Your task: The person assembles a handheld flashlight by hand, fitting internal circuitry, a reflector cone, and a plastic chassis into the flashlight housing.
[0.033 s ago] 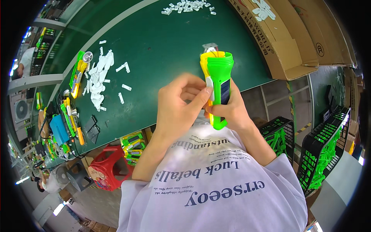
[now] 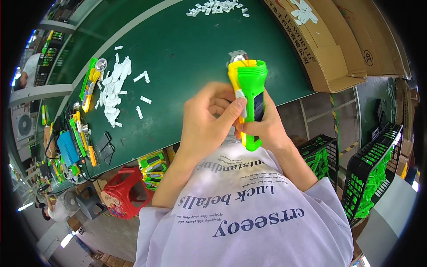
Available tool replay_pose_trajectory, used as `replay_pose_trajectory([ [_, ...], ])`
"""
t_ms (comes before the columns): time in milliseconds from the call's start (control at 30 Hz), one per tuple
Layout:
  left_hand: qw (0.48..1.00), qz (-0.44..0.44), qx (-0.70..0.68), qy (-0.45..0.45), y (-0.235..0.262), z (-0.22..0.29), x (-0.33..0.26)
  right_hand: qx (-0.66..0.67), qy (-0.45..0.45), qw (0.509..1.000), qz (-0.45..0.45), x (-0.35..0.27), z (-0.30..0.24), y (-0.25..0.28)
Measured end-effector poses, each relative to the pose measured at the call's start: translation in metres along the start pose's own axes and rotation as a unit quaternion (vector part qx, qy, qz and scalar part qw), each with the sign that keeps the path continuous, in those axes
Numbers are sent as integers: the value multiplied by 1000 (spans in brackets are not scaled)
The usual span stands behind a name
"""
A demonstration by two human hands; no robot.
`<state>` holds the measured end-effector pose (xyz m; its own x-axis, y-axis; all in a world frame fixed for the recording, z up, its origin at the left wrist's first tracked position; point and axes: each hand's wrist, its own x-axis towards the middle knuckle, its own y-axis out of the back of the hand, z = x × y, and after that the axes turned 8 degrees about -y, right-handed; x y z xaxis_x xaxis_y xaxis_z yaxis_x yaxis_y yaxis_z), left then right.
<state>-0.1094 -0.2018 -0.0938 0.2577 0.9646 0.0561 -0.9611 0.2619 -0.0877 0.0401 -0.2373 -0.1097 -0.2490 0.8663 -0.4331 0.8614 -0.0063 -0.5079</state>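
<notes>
In front of my chest, my right hand is closed around a green and yellow flashlight housing. Its wide threaded mouth points away from me, and a dark panel shows on its right side. The yellow part lies along the left of the green shell. A silvery lamp piece sits at the far end, beyond the mouth. My left hand pinches a small white plastic piece against the housing's left side, thumb on top. Its other fingers are curled and partly hidden.
White plastic pieces lie heaped on the green table, more at the far edge. Left are flashlights and a blue box. A cardboard box stands right, black crates below it, a red stool lower left.
The flashlight housing has tilted slightly and shifted a little toward me and left. Both hands keep their hold, and my left thumb has moved slightly with the white piece.
</notes>
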Motion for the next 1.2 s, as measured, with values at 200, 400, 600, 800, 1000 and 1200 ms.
replay_pose_trajectory([
  [200, 992, 33, 122, -11, -10, 5, 1, -102, 48, 993, 38, 7, 20, -1],
  [400, 986, 62, 144, -56, -6, -8, -5, -348, 114, 913, 181, 1, 30, -12],
  [600, 995, 59, 31, -73, -13, -1, -1, -382, 151, 898, 159, 0, 37, -5],
  [800, 996, 62, 35, -61, -15, -2, -3, -377, 197, 894, 142, 4, 37, -4],
  [1000, 997, 57, 21, -49, -19, 3, 4, -342, 158, 923, 84, 1, 27, -3],
  [1200, 986, 45, 129, -100, -23, -1, 26, -297, 261, 916, 70, 15, 36, 6],
])
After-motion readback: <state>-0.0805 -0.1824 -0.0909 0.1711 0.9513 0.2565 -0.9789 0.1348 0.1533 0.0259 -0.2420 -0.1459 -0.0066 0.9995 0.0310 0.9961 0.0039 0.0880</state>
